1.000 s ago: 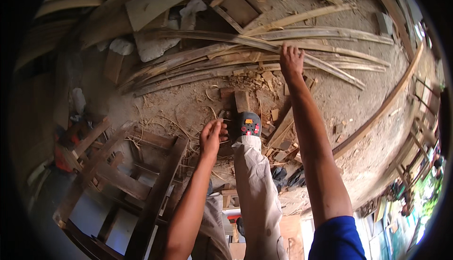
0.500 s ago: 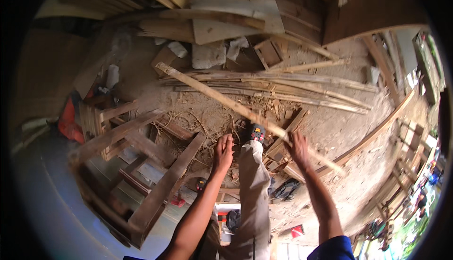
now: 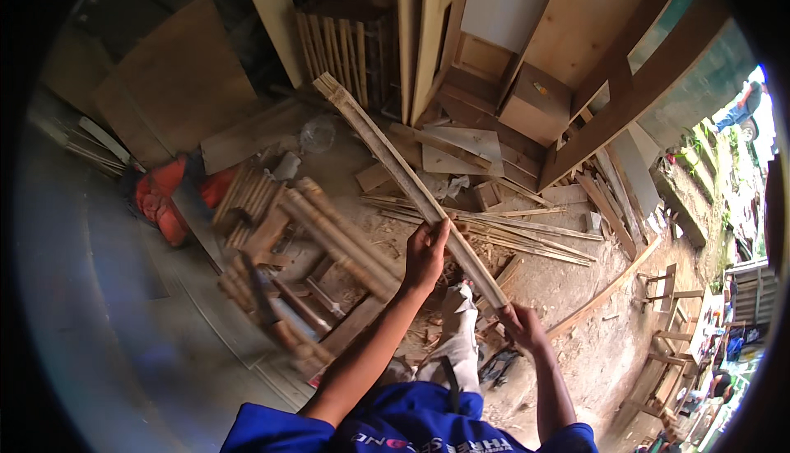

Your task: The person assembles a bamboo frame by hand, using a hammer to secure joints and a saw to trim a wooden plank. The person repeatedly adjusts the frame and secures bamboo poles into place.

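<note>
long strip (image 3: 397, 165) slanting far left to near right
left hand (image 3: 426, 254) closed around it midway, right hand (image 3: 523, 326) closed around it near the lower end

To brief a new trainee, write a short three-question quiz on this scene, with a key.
1. Which bare hand grips the long, pale, straight wooden strip nearer its upper-left end?
2. True or false: the person's sleeves are white fabric.
3. Where do the thin, pale, loose wooden slats lie?
A) across the person's knees
B) on the tan dirt ground
C) on top of a red-orange bundle

Key:
1. The left hand; the right hand grips lower down.
2. False: the fabric sleeves are blue.
3. B.
</note>
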`<state>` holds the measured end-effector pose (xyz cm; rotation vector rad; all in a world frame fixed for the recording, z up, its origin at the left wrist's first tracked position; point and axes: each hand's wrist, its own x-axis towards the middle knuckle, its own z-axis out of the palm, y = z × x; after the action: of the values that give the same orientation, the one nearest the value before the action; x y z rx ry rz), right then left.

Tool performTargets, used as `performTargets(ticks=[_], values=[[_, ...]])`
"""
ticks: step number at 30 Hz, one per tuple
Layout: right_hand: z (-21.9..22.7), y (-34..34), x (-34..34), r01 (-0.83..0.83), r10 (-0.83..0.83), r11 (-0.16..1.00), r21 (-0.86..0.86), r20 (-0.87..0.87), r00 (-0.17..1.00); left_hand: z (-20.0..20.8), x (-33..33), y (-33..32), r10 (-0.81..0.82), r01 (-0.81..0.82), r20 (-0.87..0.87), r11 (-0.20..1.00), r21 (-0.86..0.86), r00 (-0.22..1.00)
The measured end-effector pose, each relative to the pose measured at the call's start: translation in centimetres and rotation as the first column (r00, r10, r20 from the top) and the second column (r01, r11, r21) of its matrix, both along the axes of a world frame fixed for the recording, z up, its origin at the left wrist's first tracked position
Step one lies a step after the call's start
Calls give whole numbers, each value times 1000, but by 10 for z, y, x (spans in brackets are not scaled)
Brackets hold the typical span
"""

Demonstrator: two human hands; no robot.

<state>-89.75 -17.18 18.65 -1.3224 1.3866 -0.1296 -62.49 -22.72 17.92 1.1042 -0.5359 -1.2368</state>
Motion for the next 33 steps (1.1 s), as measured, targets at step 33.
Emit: performTargets(ticks=[33], values=[[27,144,266,-539,626,668,-514,-5,780,-5,259,303,498,-477,-11,836,270,867]])
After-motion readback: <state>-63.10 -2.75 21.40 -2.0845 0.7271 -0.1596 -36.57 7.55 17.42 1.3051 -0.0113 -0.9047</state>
